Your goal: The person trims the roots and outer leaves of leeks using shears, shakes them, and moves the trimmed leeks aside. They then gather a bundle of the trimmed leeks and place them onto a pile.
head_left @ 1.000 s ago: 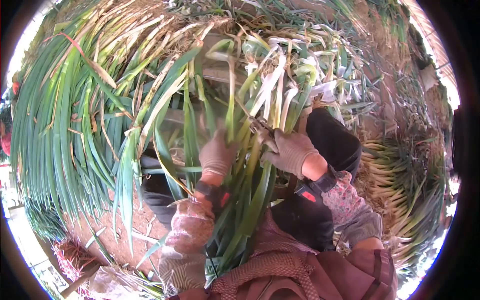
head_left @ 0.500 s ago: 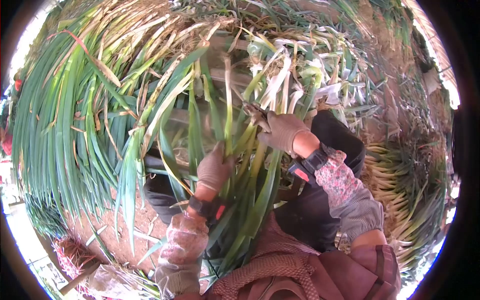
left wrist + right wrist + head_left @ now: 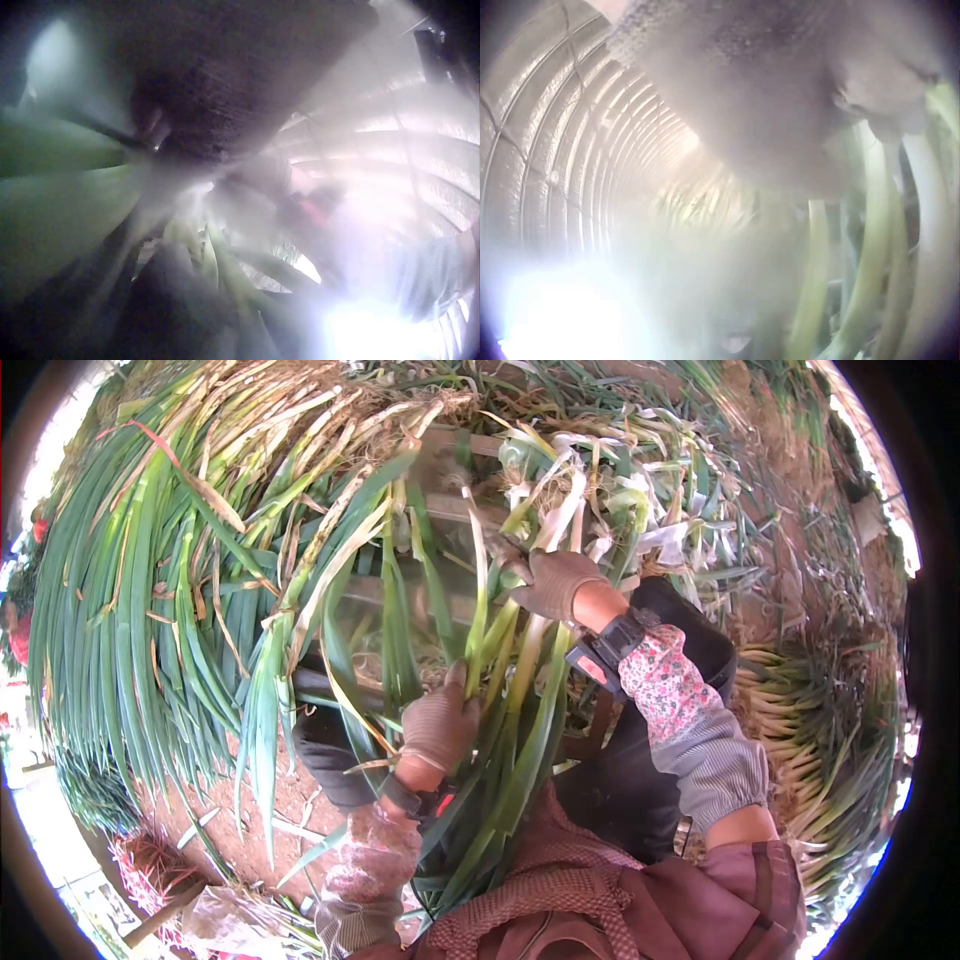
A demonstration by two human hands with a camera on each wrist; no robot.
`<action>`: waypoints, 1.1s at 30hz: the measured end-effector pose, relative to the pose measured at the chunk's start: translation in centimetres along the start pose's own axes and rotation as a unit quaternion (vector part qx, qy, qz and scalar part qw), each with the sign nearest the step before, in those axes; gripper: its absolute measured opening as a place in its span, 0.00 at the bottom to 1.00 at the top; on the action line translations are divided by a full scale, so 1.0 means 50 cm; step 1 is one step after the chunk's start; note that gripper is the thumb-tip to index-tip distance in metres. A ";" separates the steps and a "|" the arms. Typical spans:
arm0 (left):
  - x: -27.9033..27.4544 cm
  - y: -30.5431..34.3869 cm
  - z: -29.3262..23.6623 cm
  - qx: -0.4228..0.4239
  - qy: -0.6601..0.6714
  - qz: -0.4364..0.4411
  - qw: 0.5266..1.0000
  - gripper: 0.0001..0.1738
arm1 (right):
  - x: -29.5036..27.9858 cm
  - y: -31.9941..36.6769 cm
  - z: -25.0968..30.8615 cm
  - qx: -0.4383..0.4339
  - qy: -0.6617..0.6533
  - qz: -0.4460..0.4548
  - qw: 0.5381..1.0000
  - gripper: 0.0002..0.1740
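Observation:
My gloved left hand (image 3: 440,728) grips the green part of a long scallion (image 3: 481,575), its thumb extended along the stalk. The scallion's pale root end points away from me. My gloved right hand (image 3: 562,586) holds a small metal tool (image 3: 512,557) close beside that stalk; blur hides the tool's exact kind. Other scallions with white stems pass under the right hand, their green leaves (image 3: 500,810) trailing over my lap. In the right wrist view, the glove (image 3: 757,97) is above several pale stalks (image 3: 870,247). The left wrist view is dark and hazy, with leaves (image 3: 210,255) below the hand.
A thick heap of unpeeled scallions (image 3: 130,620) lies to the left, roots away from me. Loose pale skins and leaves (image 3: 670,490) cover the far right. A row of scallions (image 3: 785,740) rests on the ground at the right. Wooden slats (image 3: 445,510) show beyond the hands.
My left hand has drawn back slightly toward me and right, with the scallion. The right hand with the tool has moved farther away, up along the stalks.

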State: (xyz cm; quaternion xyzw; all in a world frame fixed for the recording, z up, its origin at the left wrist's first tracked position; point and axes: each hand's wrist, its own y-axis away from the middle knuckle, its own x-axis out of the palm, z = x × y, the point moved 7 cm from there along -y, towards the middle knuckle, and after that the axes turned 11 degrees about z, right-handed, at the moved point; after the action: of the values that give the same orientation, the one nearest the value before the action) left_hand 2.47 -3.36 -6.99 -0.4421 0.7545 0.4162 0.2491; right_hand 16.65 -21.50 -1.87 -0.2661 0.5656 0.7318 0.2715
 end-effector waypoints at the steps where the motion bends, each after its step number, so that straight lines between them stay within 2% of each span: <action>1: -0.001 0.004 -0.006 0.000 -0.004 -0.006 1.000 0.28 | -0.002 0.008 -0.008 0.013 -0.012 0.005 1.000 0.31; 4: 0.034 0.028 -0.045 0.030 -0.081 0.056 0.995 0.29 | 0.025 0.038 -0.010 -0.001 -0.002 -0.024 1.000 0.31; 5: 0.033 0.030 -0.057 0.044 -0.098 0.083 0.991 0.27 | 0.036 0.051 -0.007 -0.013 0.009 -0.044 0.999 0.32; 7: 0.026 0.034 -0.081 0.071 -0.130 0.142 0.979 0.22 | 0.064 0.074 -0.009 -0.012 0.002 -0.014 1.000 0.31; 8: -0.008 0.013 -0.065 0.099 -0.108 0.063 0.987 0.14 | 0.077 0.088 -0.010 -0.017 -0.010 -0.008 1.000 0.31; 9: -0.044 -0.015 -0.055 0.142 -0.132 0.038 0.980 0.11 | 0.086 0.101 -0.007 -0.022 -0.023 -0.002 0.999 0.31; 10: -0.053 -0.072 0.006 0.093 -0.115 -0.008 0.989 0.13 | 0.091 0.110 0.000 -0.025 -0.027 0.005 0.999 0.32; 12: -0.158 -0.138 0.015 -0.046 -0.158 -0.102 0.981 0.19 | 0.106 0.110 0.002 -0.039 -0.029 -0.007 0.999 0.33; 14: -0.178 -0.215 0.076 -0.085 -0.189 -0.189 0.960 0.29 | 0.111 0.115 0.006 -0.054 -0.036 -0.022 0.998 0.33; 17: -0.203 -0.285 0.105 -0.155 -0.189 -0.143 0.959 0.28 | 0.110 0.119 0.008 -0.083 -0.050 -0.056 0.994 0.32; 20: -0.210 -0.305 0.109 -0.166 -0.114 -0.098 0.975 0.27 | 0.098 0.131 0.016 -0.099 -0.057 -0.058 0.992 0.31; 21: -0.213 -0.303 0.108 -0.169 -0.088 -0.082 0.978 0.26 | 0.089 0.139 0.020 -0.081 -0.065 -0.027 0.994 0.29; 23: -0.221 -0.278 0.095 -0.144 -0.017 -0.065 0.987 0.25 | 0.072 0.158 0.026 -0.046 -0.084 0.034 0.995 0.25; 24: -0.213 -0.261 0.090 -0.130 0.020 -0.056 0.990 0.25 | 0.071 0.160 0.023 -0.046 -0.081 0.019 0.996 0.25; 27: -0.151 -0.209 0.078 -0.005 0.102 -0.106 0.989 0.23 | 0.079 0.162 0.004 -0.040 -0.080 -0.025 0.996 0.25; 30: -0.071 -0.204 0.061 0.223 0.203 -0.205 0.931 0.28 | 0.097 0.156 -0.021 -0.043 -0.087 -0.059 0.994 0.28; 31: -0.093 -0.192 0.028 0.188 0.251 -0.109 0.943 0.28 | 0.097 0.159 -0.025 -0.050 -0.078 -0.063 0.994 0.28; 33: -0.204 -0.113 -0.095 0.128 0.363 0.020 0.923 0.28 | 0.098 0.169 -0.027 -0.046 -0.065 -0.066 0.995 0.28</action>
State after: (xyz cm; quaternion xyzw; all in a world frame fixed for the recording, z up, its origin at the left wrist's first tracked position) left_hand 12.34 -4.19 0.80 -0.5124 0.8485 0.1320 0.0040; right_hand 7.38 -24.13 0.22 -0.2667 0.4938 0.7532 0.3431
